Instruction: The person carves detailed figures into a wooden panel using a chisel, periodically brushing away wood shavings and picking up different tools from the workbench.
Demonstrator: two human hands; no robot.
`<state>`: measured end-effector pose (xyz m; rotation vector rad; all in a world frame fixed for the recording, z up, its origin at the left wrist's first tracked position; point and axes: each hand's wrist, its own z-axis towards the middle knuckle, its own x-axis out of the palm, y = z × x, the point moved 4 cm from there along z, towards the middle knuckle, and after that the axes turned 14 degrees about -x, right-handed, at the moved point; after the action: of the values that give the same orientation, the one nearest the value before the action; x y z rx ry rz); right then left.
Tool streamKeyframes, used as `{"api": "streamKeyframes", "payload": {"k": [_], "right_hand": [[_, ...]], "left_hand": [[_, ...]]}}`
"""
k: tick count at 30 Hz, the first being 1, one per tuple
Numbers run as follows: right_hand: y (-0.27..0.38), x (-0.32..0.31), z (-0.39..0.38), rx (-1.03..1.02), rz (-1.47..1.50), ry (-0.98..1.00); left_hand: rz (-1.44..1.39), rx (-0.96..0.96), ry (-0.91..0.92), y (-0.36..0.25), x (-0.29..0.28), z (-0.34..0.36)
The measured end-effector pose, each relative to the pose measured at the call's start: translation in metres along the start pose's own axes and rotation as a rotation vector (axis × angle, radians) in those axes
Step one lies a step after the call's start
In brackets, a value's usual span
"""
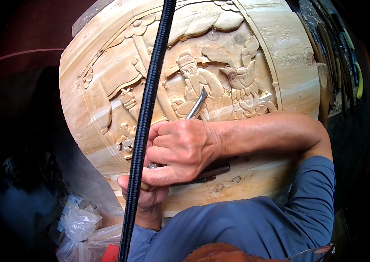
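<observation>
A large pale wooden block [281, 52] with a curved face carries a relief carving of a seated figure [196, 81], flowers and scrolls. A metal carving gouge [197, 105] rests its curved blade on the carving just below the figure. My right hand [182, 148] wraps around the gouge's shaft from above. My left hand [148, 196] sits under it, gripping the dark wooden handle end [213, 171]. Both forearms wear blue sleeves.
A black braided cord [148, 113] hangs straight down across the view, in front of my hands. Crumpled clear plastic bags [80, 222] lie at lower left. Several long-handled tools [337, 48] line the right side beyond the block. Dark surroundings fill the left.
</observation>
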<state>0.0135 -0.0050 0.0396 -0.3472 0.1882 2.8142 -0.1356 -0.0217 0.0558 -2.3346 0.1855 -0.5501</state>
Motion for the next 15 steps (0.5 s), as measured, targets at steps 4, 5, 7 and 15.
{"api": "streamKeyframes", "payload": {"k": [4,5,7,15], "right_hand": [[-0.001,-0.002,0.001,0.013,-0.005,-0.058],[-0.001,-0.002,0.001,0.017,-0.003,-0.069],[-0.002,-0.003,0.001,0.018,0.0,-0.074],[-0.005,-0.004,-0.002,0.007,0.014,-0.038]], "left_hand": [[0.06,-0.03,-0.115,-0.005,0.007,-0.005],[0.073,-0.034,-0.13,-0.006,0.01,-0.006],[0.078,-0.036,-0.115,-0.009,0.015,-0.004],[0.209,-0.005,-0.082,-0.017,0.021,0.007]]}}
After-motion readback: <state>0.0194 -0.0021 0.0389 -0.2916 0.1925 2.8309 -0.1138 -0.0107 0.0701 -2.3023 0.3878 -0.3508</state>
